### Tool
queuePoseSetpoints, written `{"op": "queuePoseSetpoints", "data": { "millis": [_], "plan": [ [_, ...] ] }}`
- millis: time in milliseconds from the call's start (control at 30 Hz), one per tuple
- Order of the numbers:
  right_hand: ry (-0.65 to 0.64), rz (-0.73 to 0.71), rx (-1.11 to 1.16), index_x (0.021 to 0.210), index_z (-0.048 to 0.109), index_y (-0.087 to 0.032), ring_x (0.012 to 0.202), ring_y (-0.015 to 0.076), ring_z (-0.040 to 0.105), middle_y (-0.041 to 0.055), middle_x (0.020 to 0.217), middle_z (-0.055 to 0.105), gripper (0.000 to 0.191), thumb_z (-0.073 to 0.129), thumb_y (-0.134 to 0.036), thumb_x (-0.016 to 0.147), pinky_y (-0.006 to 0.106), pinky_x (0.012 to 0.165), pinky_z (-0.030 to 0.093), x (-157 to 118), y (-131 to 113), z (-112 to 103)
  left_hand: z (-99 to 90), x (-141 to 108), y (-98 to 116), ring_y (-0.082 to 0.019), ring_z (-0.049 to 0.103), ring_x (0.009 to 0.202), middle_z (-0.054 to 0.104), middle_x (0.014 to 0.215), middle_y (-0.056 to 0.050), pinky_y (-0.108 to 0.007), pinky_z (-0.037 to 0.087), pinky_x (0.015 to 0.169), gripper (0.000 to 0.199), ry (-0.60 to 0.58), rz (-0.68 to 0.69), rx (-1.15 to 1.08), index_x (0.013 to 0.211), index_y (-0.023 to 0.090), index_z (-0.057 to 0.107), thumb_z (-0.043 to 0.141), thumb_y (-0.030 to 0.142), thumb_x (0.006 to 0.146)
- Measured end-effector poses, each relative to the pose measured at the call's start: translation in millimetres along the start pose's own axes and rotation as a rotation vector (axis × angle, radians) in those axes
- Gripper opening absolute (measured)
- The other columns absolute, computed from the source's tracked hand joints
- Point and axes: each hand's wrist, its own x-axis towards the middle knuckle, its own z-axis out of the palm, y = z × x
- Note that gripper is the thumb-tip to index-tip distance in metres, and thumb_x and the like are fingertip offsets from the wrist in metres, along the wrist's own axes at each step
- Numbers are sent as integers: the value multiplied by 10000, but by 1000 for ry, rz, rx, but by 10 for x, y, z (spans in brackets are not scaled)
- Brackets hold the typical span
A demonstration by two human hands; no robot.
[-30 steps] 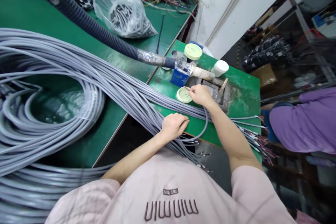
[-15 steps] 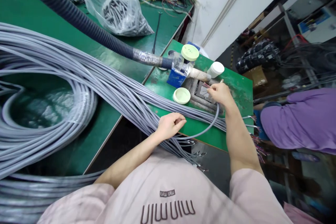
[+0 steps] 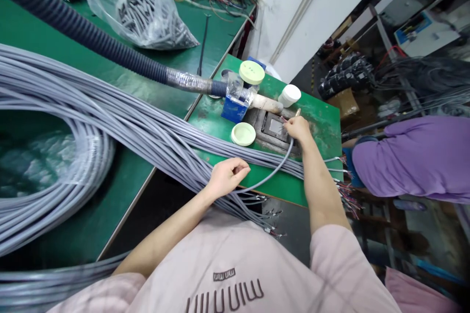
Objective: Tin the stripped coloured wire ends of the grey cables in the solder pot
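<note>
Bench (image 3: 326, 117): spreads green and worn from upper left toward the right of the frame.
Left hand (image 3: 224, 176): curls narrow over the cable bundle (image 3: 176, 127), lower centre; cannot tell whether anything is gripped underneath.
Lower cable ends (image 3: 273, 233): hang just below the left hand, already split into small wires.
Grey cable (image 3: 273, 173): bows up from beside the left hand to the right hand (image 3: 298, 128), right of centre.
Right hand: pinches the grey cable near its end, fingers closed.
Thin wires (image 3: 282, 120): poke out past the sheath, already bared of it; point over the recessed tray (image 3: 275, 127); cannot tell whether touching its grey surface, or whether coated.
Remaining: lie unheld at right of the frame, splayed as coloured wire ends (image 3: 349, 199).
Change: over the round dish (image 3: 244, 134) a second ago, now at the recessed tray, with the left hand much as before.
White pot (image 3: 290, 95): stands just beyond the tray.
Ribbed hose (image 3: 110, 51): slants down from upper left toward the blue box (image 3: 234, 110).
Plastic bag (image 3: 147, 19): slumps at upper left, full of short grey pieces.
Person in purple (image 3: 414, 156): leans in at the right edge.
</note>
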Motion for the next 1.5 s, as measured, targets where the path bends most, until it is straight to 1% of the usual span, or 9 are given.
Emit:
{"op": "queuePoseSetpoints", "data": {
  "millis": [567,800,933,1033,1100,1200,1333,1433,1500],
  "plan": [
    [-11,15,-12,950,760,-161,1030,270,658,166,1043,726,298,511,-274,831,310,868,465,-18,10,3,-1,1,4,-93,480,558,596,635,15,-196,368,531,173,7,7,8,743,179,644,568,304,835],
    [-12,12,2,920,760,-148,984,280,663,173,1013,728,282,524,-253,806,319,819,459,-18,-7,29,-1,1,3,-92,482,553,599,632,16,-197,368,532,169,9,21,15,749,182,648,567,300,838],
    [27,3,22,844,757,-139,927,264,661,150,937,732,264,529,-268,804,300,763,447,-76,18,-19,2,4,-3,-93,490,560,604,635,13,-199,374,541,170,18,30,25,750,178,653,570,297,839],
    [99,-43,206,676,713,-137,728,198,636,79,700,693,253,544,-287,791,260,653,419,-298,64,-62,7,1,-11,-94,499,573,617,655,9,-202,380,553,166,25,43,35,760,177,659,571,291,843],
    [150,-96,489,559,637,-147,549,140,541,19,522,589,271,566,-300,771,244,557,370,-561,62,-59,12,-4,-17,-95,504,584,621,666,5,-205,383,562,160,28,58,37,770,176,668,576,284,842],
    [155,-205,886,497,557,-168,457,93,421,-31,450,503,309,605,-336,753,235,504,323,-1052,-47,13,27,-9,-24,-96,509,597,612,662,2,-212,394,576,148,54,93,-29,786,173,692,609,289,825],
    [110,-246,1178,530,569,-179,455,87,405,-46,455,490,315,623,-358,783,231,490,320,-1614,-339,166,92,-11,8,-96,551,618,646,694,-4,-217,436,598,205,80,70,-398,893,170,721,709,314,747],
    [76,-248,1295,574,589,-184,454,86,402,-53,464,479,281,616,-352,797,231,494,337,-1845,-532,246,178,-31,72,-110,614,679,692,751,-15,-234,489,669,328,52,-6,-752,932,173,718,796,331,656],
    [59,-265,1328,547,560,-185,468,84,412,-52,476,481,299,616,-341,796,230,511,354,-1927,-614,271,243,-63,122,-116,630,678,702,756,-17,-245,506,683,340,62,-42,-903,897,172,718,825,338,620]
  ]
}}
